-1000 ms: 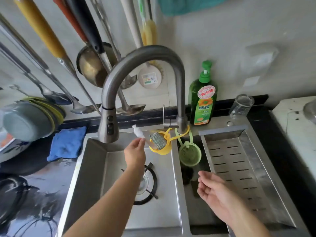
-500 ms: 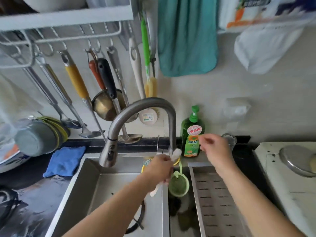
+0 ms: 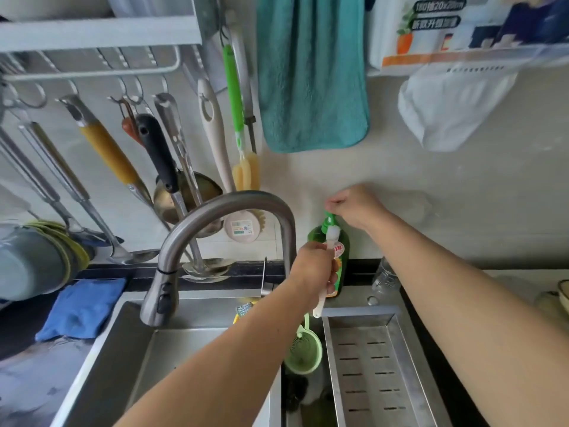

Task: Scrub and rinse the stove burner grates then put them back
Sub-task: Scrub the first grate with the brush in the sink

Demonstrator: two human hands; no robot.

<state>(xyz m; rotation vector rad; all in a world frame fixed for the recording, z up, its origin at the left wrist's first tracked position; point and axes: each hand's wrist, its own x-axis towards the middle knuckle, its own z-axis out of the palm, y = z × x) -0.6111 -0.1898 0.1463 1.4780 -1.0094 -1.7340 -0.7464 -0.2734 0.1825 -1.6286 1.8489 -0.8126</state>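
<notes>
A green soap bottle (image 3: pixel 342 251) is seen standing upright at the back of the sink, just right of the faucet (image 3: pixel 215 241), its contents hidden by the label and the hands. The left basin (image 3: pixel 172 349) is largely covered by the left forearm, and no grate can be made out in it from this view. The right basin holds a perforated metal tray (image 3: pixel 378 365); between tray and divider a dark, wet gap is visible, over which a green strainer (image 3: pixel 303 352) hangs. What lies in that gap cannot be told. A clear glass (image 3: pixel 385 277) stands behind the tray on the black desk (image 3: pixel 431 334). At far left, stacked bowls (image 3: pixel 37 260) lie tipped on their side, with a blue cloth (image 3: pixel 81 308) beside them. The left hand (image 3: pixel 312 268) is closed around the handle of a white brush (image 3: pixel 331 241), whose bristled head is held up against the front of the bottle, just under the pump. The right hand (image 3: pixel 354 204) rests on top of the pump, its fingers (image 3: pixel 334 202) curled together over the pump head. Utensils (image 3: pixel 160 155) and a teal towel (image 3: pixel 311 72) hang on the wall above.
</notes>
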